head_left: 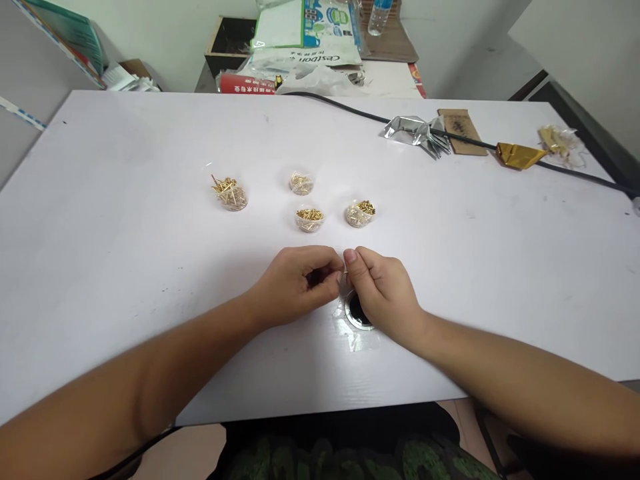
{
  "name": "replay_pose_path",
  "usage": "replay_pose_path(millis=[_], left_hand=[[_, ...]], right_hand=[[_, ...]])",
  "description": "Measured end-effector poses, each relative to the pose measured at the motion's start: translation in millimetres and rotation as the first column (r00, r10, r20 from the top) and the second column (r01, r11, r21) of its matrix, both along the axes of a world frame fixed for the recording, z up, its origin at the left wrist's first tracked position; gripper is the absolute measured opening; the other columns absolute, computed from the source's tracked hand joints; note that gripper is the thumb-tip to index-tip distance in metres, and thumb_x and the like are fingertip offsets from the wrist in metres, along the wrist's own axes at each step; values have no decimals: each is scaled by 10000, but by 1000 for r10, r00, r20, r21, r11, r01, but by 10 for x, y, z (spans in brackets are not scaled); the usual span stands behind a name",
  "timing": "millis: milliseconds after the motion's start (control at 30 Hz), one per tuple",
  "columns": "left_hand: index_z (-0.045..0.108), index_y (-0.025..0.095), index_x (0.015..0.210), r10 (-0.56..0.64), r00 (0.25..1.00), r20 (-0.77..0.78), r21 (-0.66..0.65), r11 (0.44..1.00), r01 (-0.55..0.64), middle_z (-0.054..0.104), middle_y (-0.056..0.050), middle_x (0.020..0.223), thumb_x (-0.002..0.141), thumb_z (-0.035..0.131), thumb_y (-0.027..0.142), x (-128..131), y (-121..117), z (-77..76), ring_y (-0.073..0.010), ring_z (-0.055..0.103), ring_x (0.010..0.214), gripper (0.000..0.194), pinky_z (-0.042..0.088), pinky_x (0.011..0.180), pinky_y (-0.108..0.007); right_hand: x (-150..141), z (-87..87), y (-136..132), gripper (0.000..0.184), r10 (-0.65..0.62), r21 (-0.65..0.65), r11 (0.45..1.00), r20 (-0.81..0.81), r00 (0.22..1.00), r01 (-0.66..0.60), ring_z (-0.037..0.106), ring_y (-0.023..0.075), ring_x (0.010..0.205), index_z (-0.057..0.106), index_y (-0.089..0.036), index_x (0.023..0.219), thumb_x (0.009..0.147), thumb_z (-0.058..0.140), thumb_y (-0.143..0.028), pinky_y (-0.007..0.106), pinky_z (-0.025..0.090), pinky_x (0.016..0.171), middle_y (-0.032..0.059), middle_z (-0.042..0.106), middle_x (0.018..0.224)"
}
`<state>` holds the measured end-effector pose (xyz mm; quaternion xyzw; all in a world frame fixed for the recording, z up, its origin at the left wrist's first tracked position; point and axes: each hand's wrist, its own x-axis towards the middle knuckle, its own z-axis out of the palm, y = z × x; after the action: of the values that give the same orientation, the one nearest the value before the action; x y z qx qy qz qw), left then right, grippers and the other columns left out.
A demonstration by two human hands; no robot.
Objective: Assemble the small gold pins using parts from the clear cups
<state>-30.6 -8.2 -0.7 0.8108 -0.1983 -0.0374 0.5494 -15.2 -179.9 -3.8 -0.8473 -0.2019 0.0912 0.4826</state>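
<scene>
Fingertip to fingertip, my left hand (pixel 307 283) and my right hand (pixel 385 287) meet above the white table. The left thumb and index finger are pinched together, and the right thumb presses on its curled fingers. A thin, tiny piece shows between the fingertips; its kind is too small to make out. Under my right hand lies a round black dish (pixel 359 312) with a silver rim, partly covered by the hand, on clear tape (pixel 357 341). Beyond my hands stand small clear cups of gold-coloured metal pins: a front cup (pixel 310 221), a right cup (pixel 360 215), a back cup (pixel 301 184) and a left cup (pixel 233 197).
A black cable (pixel 345 105) crosses the back right of the table (pixel 125 253), with silver foil (pixel 417 133) and gold foil (pixel 520 156) over it. Near it lie brown cardboard (pixel 463 131) and a small plastic bag (pixel 560 143). Packages and a bottle (pixel 379 17) stand behind the table.
</scene>
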Motion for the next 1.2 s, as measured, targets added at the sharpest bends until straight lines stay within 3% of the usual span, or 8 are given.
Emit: replay_pose_path(millis=[367,533,700,933,1067,1200], left_hand=[[491,146,682,-9,1000,-28,12,1000,9,446,38,619,820,500,138,-4,-15,-7,-59,372,556,138,330,519,-187],[477,141,671,-10,996,-86,-33,999,7,432,45,607,813,507,132,0,-12,-19,-52,366,557,145,317,511,-177],[554,135,719,-13,993,-114,-66,998,5,482,43,618,821,511,135,3,4,-15,-52,386,553,110,330,516,-179],[586,131,752,-26,983,-179,-125,992,3,495,43,614,804,532,141,13,20,-21,-51,394,528,75,340,503,-180],[553,136,726,-43,981,-188,-140,990,16,501,37,611,804,536,154,15,25,-24,-54,394,527,82,336,494,-181],[550,135,728,-49,981,-187,-143,989,22,527,22,627,815,536,170,11,23,-32,-61,402,540,95,336,492,-185]], right_hand=[[9,17,5,585,0,-50,999,27,1000,2,330,81,465,326,-170,620,990,282,-622,215,279,463,-12,377,510],[24,26,8,580,9,-43,999,-36,999,-11,355,84,485,371,-165,631,984,305,-621,212,289,463,-7,396,531],[44,30,2,578,36,96,995,-206,978,-17,356,75,484,401,-159,643,950,383,-648,202,294,453,-17,395,537],[109,27,-6,576,218,348,936,-441,871,-58,330,55,445,416,-151,626,916,477,-645,187,259,421,-40,359,500],[121,42,-6,588,281,426,904,-532,799,-34,308,46,419,408,-149,606,883,528,-654,183,227,403,-48,352,485],[110,42,-4,581,275,452,892,-561,781,10,302,43,414,418,-145,612,872,552,-647,178,217,398,-50,355,483]])
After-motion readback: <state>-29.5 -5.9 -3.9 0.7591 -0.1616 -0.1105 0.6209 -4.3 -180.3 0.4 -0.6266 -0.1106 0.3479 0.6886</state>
